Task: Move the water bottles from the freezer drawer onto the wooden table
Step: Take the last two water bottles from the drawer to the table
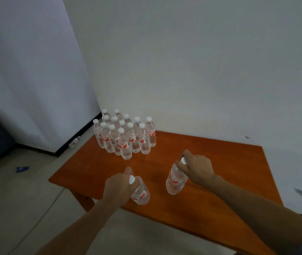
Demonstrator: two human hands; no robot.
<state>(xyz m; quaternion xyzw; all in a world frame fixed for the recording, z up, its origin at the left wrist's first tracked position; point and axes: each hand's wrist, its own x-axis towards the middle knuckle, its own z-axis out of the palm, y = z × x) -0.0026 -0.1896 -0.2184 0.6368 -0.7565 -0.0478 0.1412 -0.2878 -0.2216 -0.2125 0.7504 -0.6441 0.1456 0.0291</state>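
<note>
Blue scrap lying on floor, far left; cluster of upright bottles standing at far left corner of wooden table; left hand curling round capped neck of near bottle by table's front edge; second bottle leaning mid-table, right hand gripping its neck likewise; base contact unclear for both.

Water bottles: sixteen are showing in all, each wearing a white cap.
Cluster: fourteen are standing packed together at the table's 11 o'clock corner.
Held bottles: two are being held apart from it, the left bottle and, at its 2 o'clock, the right bottle.
Hands: two are gripping, left hand and right hand, one bottle top each.
Table: one is showing.
</note>
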